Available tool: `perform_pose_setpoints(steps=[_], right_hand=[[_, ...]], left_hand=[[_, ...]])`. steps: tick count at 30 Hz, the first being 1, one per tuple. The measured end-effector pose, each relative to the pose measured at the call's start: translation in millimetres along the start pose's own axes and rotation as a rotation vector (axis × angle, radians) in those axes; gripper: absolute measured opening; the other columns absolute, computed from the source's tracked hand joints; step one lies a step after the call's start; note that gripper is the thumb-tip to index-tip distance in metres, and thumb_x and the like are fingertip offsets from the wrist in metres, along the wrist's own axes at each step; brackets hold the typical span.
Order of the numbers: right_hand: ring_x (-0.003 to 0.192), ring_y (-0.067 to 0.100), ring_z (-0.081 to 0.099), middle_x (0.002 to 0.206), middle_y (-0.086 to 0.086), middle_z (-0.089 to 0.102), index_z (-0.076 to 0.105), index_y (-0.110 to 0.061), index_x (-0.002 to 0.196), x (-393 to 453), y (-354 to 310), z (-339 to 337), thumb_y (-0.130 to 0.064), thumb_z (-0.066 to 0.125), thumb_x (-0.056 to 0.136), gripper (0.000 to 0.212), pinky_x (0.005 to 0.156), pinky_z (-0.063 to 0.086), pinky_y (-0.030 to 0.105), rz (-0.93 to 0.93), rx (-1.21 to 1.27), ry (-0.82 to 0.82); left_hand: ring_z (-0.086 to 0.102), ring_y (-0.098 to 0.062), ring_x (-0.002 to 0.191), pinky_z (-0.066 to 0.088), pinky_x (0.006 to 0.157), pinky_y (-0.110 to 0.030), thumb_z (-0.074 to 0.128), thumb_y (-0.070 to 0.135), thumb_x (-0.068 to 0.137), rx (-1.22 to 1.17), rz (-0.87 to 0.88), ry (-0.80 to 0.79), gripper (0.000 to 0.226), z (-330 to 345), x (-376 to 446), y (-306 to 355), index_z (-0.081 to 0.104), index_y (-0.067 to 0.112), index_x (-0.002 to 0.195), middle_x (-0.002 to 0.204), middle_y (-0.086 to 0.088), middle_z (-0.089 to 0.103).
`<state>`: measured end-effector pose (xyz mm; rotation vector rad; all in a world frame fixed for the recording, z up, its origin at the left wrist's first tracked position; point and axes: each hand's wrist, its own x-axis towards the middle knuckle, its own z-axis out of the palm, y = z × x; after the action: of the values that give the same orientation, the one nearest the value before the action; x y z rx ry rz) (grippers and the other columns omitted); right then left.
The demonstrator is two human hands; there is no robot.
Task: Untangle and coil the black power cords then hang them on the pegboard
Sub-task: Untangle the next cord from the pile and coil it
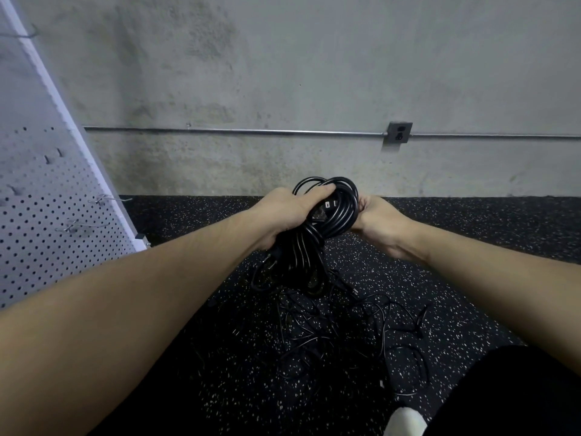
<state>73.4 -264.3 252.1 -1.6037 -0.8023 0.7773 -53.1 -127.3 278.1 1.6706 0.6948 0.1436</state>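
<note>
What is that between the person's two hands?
A bundle of black power cords, partly coiled. The left hand grips it from one side and the right hand holds the other, as the head view shows. Loose cords lie tangled on the floor below.

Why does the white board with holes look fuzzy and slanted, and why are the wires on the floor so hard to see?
In the head view, the pegboard sits at the wide lens's edge, so it leans and blurs near the top; the loose cords are black on a dark speckled floor in dim light; the coiled bundle stands out better against both hands.
</note>
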Motion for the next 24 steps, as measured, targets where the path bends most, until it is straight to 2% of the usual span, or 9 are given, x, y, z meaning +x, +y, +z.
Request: perform_pose_setpoints(steps=[4,7,10,12,15,18,19,22,24], right_hand=[[0.093,0.014,0.074,0.094,0.007,0.079,0.064,0.002,0.119,-6,-6,2,0.002,0.079,0.073,0.048,0.115,0.041,0.04,-0.006,-0.001,0.026],[0.088,0.006,0.073,0.086,-0.001,0.078,0.054,-0.01,0.136,-3,-7,0,0.012,0.068,0.083,0.06,0.12,0.03,0.044,0.007,-0.016,0.065],[0.1,0.016,0.071,0.097,0.003,0.077,0.042,-0.026,0.148,-4,-6,-2,0.018,0.053,0.087,0.077,0.112,0.04,0.058,0.069,0.113,0.023],[0.109,0.022,0.071,0.111,0.008,0.075,0.047,-0.022,0.142,-8,-4,-1,0.016,0.053,0.09,0.065,0.101,0.052,0.057,0.125,0.295,-0.045],[0.111,0.027,0.071,0.119,0.019,0.072,0.061,0.002,0.117,-12,-7,5,0.011,0.048,0.094,0.029,0.096,0.058,0.041,0.12,0.453,-0.055],[0.106,0.026,0.068,0.115,0.02,0.069,0.054,0.014,0.13,-12,-9,5,-0.001,0.038,0.091,0.045,0.1,0.055,0.036,0.051,0.531,-0.009],[0.105,0.026,0.067,0.115,0.02,0.068,0.053,0.011,0.134,-12,-11,7,-0.01,0.04,0.092,0.048,0.103,0.054,0.036,0.029,0.522,-0.013],[0.107,0.023,0.07,0.112,0.01,0.074,0.064,-0.012,0.126,-11,-14,15,-0.032,0.057,0.098,0.035,0.106,0.05,0.038,0.002,0.324,0.027],[0.114,0.028,0.07,0.114,0.008,0.075,0.063,-0.019,0.125,-5,-9,19,-0.024,0.073,0.091,0.035,0.107,0.048,0.043,-0.018,0.222,0.128]], left_hand=[[0.074,-0.021,0.065,0.059,0.058,-0.03,0.07,0.066,0.084,0.006,0.079,0.018,0.06,0,3,-3,0.075,0.007,0.091,0.073,-0.006,0.077],[0.077,-0.023,0.074,0.064,0.069,-0.037,0.07,0.071,0.081,0.006,0.128,0.068,0.063,-2,9,-5,0.078,0.009,0.092,0.08,-0.005,0.078],[0.077,-0.023,0.075,0.063,0.069,-0.034,0.07,0.073,0.079,0.055,0.162,0.136,0.066,-2,13,-8,0.078,0.009,0.09,0.079,-0.005,0.078],[0.077,-0.02,0.075,0.062,0.069,-0.032,0.071,0.074,0.077,0.034,0.143,0.13,0.066,-2,14,-11,0.078,0.011,0.094,0.082,-0.003,0.079],[0.077,-0.021,0.076,0.064,0.075,-0.038,0.073,0.071,0.078,-0.02,0.122,0.113,0.063,-4,14,-11,0.078,0.011,0.097,0.084,-0.003,0.079],[0.077,-0.021,0.074,0.064,0.07,-0.035,0.073,0.07,0.079,-0.054,0.122,0.11,0.063,-5,14,-11,0.078,0.009,0.097,0.083,-0.004,0.079],[0.077,-0.021,0.074,0.064,0.069,-0.034,0.074,0.069,0.079,-0.07,0.119,0.108,0.063,-4,14,-11,0.078,0.009,0.097,0.083,-0.004,0.079],[0.077,-0.024,0.077,0.064,0.078,-0.043,0.075,0.073,0.074,-0.037,0.137,0.144,0.065,-2,18,-16,0.078,0.011,0.093,0.083,-0.005,0.079],[0.077,-0.023,0.079,0.063,0.083,-0.044,0.075,0.076,0.07,-0.016,0.142,0.158,0.067,-2,20,-18,0.079,0.012,0.091,0.083,-0.004,0.079]])
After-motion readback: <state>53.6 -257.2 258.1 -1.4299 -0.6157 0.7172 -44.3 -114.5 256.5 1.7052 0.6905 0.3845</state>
